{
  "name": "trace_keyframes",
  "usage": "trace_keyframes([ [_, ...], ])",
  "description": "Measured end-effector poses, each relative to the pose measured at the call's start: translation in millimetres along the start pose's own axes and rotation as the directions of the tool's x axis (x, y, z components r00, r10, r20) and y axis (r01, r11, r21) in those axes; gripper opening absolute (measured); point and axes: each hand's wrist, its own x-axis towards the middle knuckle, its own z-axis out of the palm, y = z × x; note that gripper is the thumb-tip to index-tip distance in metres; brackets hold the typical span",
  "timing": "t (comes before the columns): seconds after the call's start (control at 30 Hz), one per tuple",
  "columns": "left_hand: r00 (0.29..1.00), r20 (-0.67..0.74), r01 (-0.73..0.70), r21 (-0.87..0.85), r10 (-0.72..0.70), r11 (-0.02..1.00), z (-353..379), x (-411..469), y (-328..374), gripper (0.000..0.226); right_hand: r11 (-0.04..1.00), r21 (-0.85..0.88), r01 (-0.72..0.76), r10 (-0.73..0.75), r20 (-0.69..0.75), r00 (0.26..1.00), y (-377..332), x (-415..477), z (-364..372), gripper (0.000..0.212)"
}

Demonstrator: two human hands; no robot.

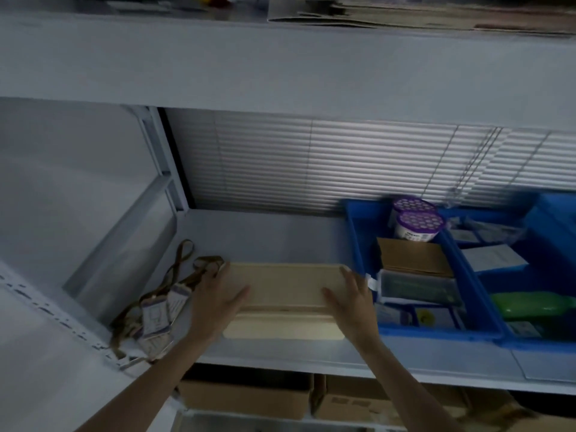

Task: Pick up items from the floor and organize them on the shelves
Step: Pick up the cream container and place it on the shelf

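A grey metal shelf fills most of what I see, with a closed window blind behind it. On the right half of the shelf stand blue bins side by side, packed with cartons, packets and a green bottle. Two purple-lidded tubs sit at the back of the nearer bin.

Left of the bins, at the front of the shelf, is a shallow beige tray. Its long axis runs left to right, parallel to the shelf's front edge, and its open side faces up. Its right end is just beside the bin wall. I cannot tell whether it is fully resting on the board.

One level down are brown cardboard boxes.

The person holds the tray from the front by both short ends. The left hand takes the left end, thumb laid across the tray's rim and fingers wrapped round the outside. The right hand mirrors it at the right end. Each grip is closed on the tray, though blur hides the fingertips.

A tangle of brown lanyards with badge cards lies at the shelf's left corner, touching the left hand's outer side.
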Motion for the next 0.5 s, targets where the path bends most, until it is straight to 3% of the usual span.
trace_keyframes([
  [0.1,0.963,0.187,-0.209,0.067,0.194,0.976,2.5,-16.7,-11.4,0.092,0.950,-0.209,0.233,-0.188,0.215,0.958,17.7,-9.6,2.1,0.084],
  [0.17,0.955,0.196,-0.244,0.095,0.222,0.965,0.0,-10.2,-19.2,0.091,0.919,-0.246,0.307,-0.267,0.181,0.947,17.0,-9.0,1.1,0.070],
  [0.27,0.969,0.108,-0.235,0.122,0.222,0.964,-0.2,-4.5,-17.7,0.088,0.951,-0.203,0.232,-0.218,0.090,0.972,23.1,-5.7,1.8,0.069],
  [0.5,0.957,0.164,-0.261,0.140,0.238,0.955,4.1,8.8,-23.4,0.086,0.919,-0.283,0.274,-0.214,0.224,0.951,10.7,-11.9,-4.6,0.092],
])
